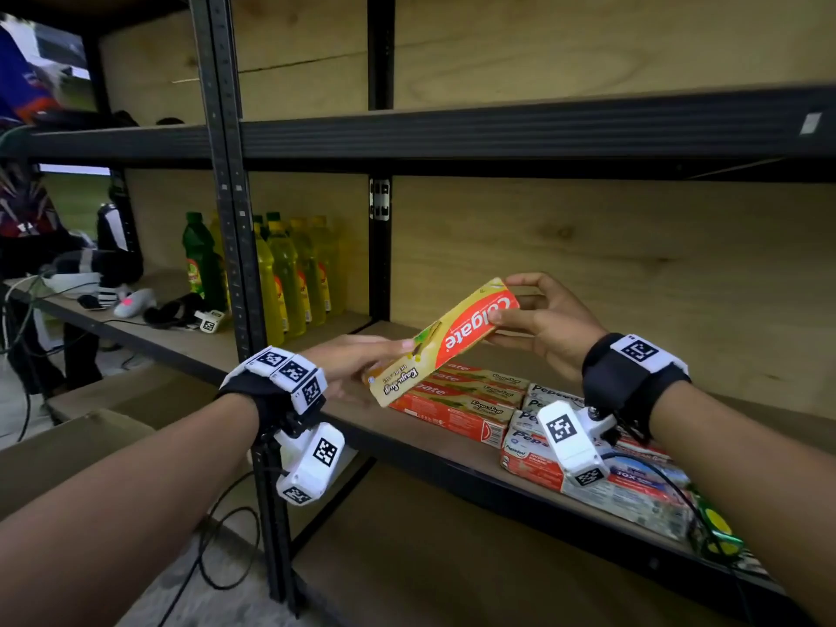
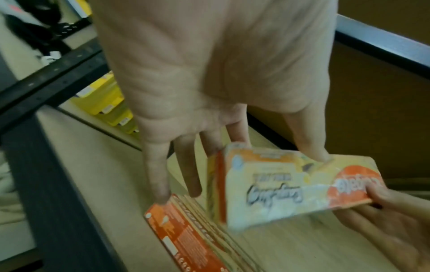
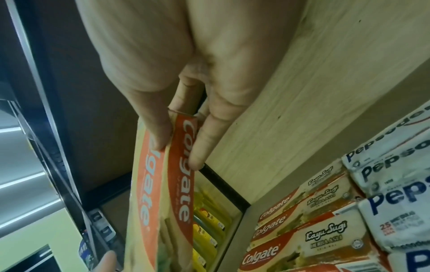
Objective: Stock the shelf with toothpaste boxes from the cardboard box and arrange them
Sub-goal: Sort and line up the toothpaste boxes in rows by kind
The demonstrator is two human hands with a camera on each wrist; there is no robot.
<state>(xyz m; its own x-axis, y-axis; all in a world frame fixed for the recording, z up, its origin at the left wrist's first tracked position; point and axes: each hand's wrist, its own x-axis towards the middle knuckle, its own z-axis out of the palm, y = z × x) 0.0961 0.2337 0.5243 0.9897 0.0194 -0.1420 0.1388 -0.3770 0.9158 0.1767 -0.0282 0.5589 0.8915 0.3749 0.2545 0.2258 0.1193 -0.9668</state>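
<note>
A red and yellow Colgate box (image 1: 443, 341) hangs tilted above the wooden shelf board (image 1: 746, 414). My right hand (image 1: 534, 314) grips its red end between thumb (image 3: 160, 132) and fingers. My left hand (image 1: 380, 353) holds the yellow end (image 2: 291, 187), with the thumb on one face and the index finger behind it. Its other fingers are straight, and the little finger reaches down to the row below. That row of matching Colgate boxes (image 1: 461, 400) lies flat on the shelf under the held box. White Pepsodent packs (image 1: 538, 400) lie to their right. A brown cardboard box (image 1: 77, 441) sits at lower left.
Yellow and green bottles (image 1: 289, 282) stand in the bay to the left, past a black upright post (image 1: 235, 264). The black beam of the upper shelf (image 1: 497, 138) runs overhead. A green and yellow packet (image 1: 719, 531) lies at the shelf's right front. Cables (image 1: 217, 558) trail on the floor.
</note>
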